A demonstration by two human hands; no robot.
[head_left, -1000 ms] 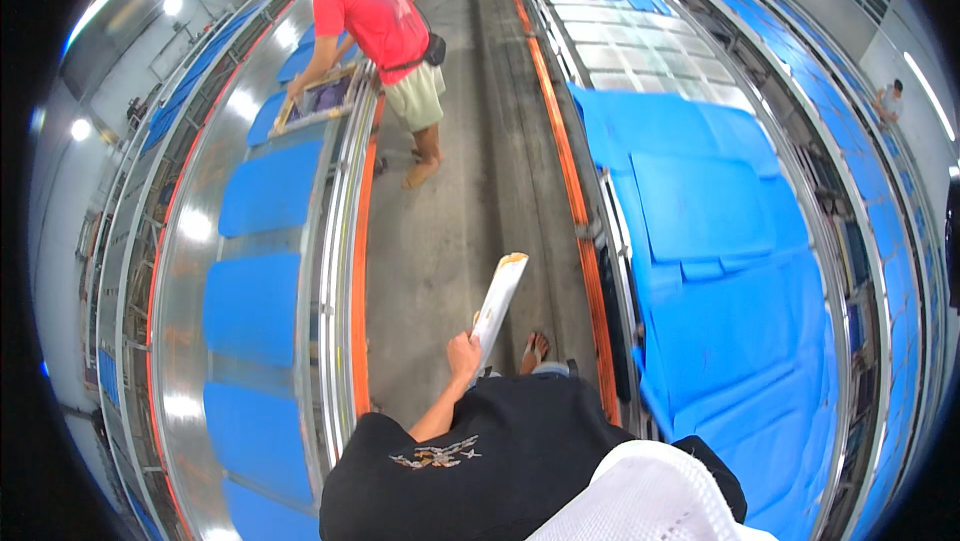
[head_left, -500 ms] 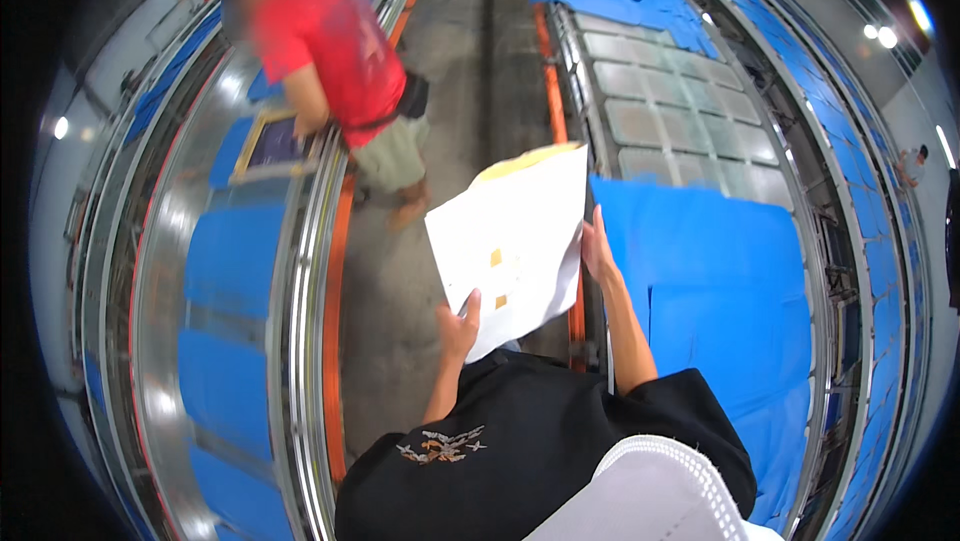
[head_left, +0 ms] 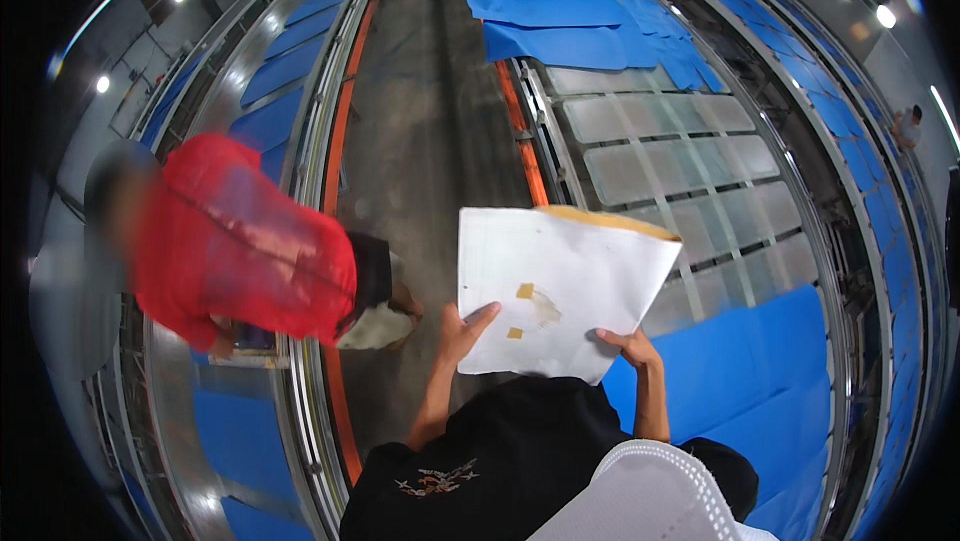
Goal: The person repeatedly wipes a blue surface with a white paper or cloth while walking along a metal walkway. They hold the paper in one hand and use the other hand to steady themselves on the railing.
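You wear a loose black fabric shirt (head_left: 520,446) with wide short sleeves (head_left: 728,476); a small winged emblem in pale grey and rusty orange (head_left: 437,481) marks its left side. Nearest the camera shows a rounded white textile piece with a dotted, perforated-looking border (head_left: 650,491).

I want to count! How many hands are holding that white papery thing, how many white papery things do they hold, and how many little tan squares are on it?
Hands (left hand, right hand): 2
White papery thing: 1
Little tan squares: 2
Total: 5
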